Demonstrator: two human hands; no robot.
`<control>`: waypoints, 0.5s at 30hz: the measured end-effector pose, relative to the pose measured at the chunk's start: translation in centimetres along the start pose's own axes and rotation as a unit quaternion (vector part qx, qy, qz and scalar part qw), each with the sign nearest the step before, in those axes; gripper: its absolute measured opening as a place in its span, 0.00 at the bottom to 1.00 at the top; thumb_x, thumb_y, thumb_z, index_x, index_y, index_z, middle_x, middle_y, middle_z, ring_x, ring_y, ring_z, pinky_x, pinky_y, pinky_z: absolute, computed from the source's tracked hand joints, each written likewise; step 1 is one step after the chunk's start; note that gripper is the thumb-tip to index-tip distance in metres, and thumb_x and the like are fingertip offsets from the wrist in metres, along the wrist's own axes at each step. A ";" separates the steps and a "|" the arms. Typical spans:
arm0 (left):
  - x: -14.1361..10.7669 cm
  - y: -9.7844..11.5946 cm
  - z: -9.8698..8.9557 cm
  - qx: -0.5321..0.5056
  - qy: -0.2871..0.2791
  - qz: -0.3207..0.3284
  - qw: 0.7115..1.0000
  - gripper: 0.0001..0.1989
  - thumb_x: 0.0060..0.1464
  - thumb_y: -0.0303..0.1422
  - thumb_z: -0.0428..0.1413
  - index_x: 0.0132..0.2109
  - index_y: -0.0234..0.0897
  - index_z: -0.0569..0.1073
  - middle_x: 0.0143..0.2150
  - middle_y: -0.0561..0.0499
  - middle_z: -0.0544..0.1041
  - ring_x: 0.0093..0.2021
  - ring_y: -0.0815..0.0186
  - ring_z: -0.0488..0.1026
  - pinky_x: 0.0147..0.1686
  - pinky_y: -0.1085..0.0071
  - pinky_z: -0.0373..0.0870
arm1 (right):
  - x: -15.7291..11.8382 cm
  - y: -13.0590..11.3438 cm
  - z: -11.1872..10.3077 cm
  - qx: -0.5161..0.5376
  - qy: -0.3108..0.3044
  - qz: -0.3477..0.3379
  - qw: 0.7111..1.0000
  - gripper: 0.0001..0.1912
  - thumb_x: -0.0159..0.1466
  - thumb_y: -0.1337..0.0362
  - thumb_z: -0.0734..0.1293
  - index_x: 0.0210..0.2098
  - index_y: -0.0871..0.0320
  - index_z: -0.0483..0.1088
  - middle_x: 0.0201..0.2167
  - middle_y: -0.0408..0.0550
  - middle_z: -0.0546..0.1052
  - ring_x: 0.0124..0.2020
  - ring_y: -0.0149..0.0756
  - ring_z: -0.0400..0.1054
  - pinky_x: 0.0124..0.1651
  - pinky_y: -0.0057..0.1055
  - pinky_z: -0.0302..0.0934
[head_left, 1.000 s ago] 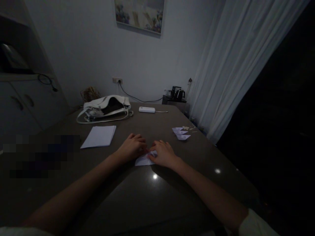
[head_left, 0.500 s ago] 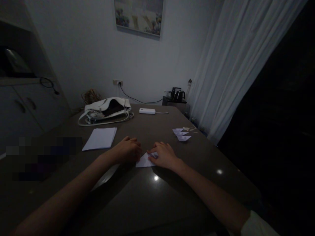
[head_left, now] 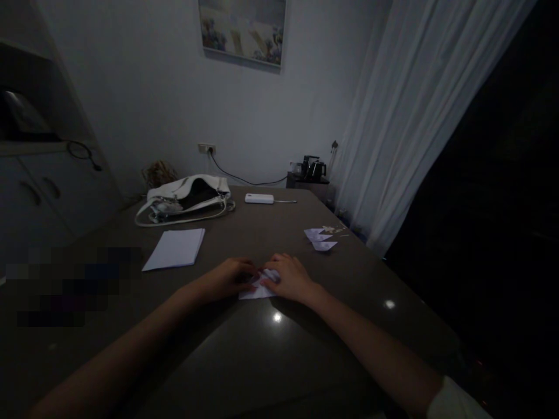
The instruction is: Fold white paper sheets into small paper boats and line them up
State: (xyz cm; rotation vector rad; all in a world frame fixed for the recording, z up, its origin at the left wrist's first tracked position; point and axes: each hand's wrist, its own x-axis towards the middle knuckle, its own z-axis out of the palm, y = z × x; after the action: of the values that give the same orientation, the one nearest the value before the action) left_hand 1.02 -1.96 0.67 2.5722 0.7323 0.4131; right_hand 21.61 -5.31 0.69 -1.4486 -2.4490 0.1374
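A small folded white paper lies on the dark table in front of me. My left hand is at its left side, with thumb and fingers closed on the upper left edge. From the right, my right hand grips the paper, thumb on top of it and fingers at the far edge. The hands partly cover the paper, so its full shape is hidden. Farther right lie several folded white paper pieces. A stack of white sheets rests to the left, beyond my left forearm.
A white handbag stands at the back left of the table. Near the far edge lies a white device with a short cable. Small scraps are by the right edge. A kettle stands behind the table.
My left hand has come down to the paper's left side, and its thumb now touches the paper. My right hand has stayed on the paper. The view has shifted slightly.
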 end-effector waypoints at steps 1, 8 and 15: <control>-0.1 -0.1 -0.1 -0.001 0.000 0.000 1.000 0.13 0.53 0.37 0.54 0.45 0.38 0.73 0.44 0.47 0.71 0.39 0.66 0.70 0.38 0.74 0.64 | 0.0 0.0 0.0 0.005 0.000 -0.002 1.000 0.17 0.58 0.55 0.65 0.46 0.49 0.69 0.41 0.47 0.69 0.44 0.38 0.61 0.44 0.35 0.53; -0.3 0.2 -0.6 0.011 -0.015 0.031 0.999 0.10 0.56 0.35 0.52 0.40 0.38 0.76 0.40 0.48 0.72 0.37 0.68 0.70 0.37 0.75 0.64 | 0.0 0.0 -0.2 0.023 -0.004 0.001 1.000 0.16 0.58 0.55 0.65 0.46 0.49 0.70 0.40 0.47 0.69 0.43 0.38 0.63 0.42 0.33 0.53; -0.2 0.0 -0.2 0.020 -0.008 0.048 0.999 0.09 0.56 0.34 0.53 0.38 0.38 0.76 0.37 0.48 0.72 0.35 0.69 0.70 0.35 0.77 0.63 | 0.0 0.2 0.0 0.028 0.003 -0.007 1.000 0.16 0.59 0.56 0.64 0.46 0.49 0.71 0.41 0.48 0.70 0.43 0.38 0.63 0.42 0.33 0.54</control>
State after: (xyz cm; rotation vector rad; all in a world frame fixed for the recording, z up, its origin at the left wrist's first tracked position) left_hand 0.79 -1.99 0.78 2.6518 0.6198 0.4123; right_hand 21.74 -5.20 0.63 -1.4069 -2.4297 0.1985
